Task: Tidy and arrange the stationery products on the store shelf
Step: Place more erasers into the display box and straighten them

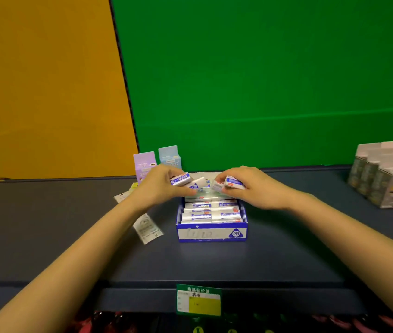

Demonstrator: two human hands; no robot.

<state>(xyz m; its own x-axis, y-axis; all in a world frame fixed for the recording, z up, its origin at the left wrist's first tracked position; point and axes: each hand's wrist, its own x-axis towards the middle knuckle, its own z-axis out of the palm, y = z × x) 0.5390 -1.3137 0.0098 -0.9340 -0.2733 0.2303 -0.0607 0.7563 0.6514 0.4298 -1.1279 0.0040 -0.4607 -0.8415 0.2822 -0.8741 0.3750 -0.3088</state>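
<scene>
A blue-and-white eraser box marked 2B stands on the dark shelf, filled with rows of wrapped erasers. Above its back end my left hand grips two wrapped erasers. My right hand holds two more erasers between thumb and fingers, close to the left hand. The box's far rows are hidden under both hands.
A lilac carton and a pale blue carton stand behind the left hand. Flat clear packets lie left of the box. A block of grey-pink boxes fills the far right. A green price tag hangs on the shelf's front edge.
</scene>
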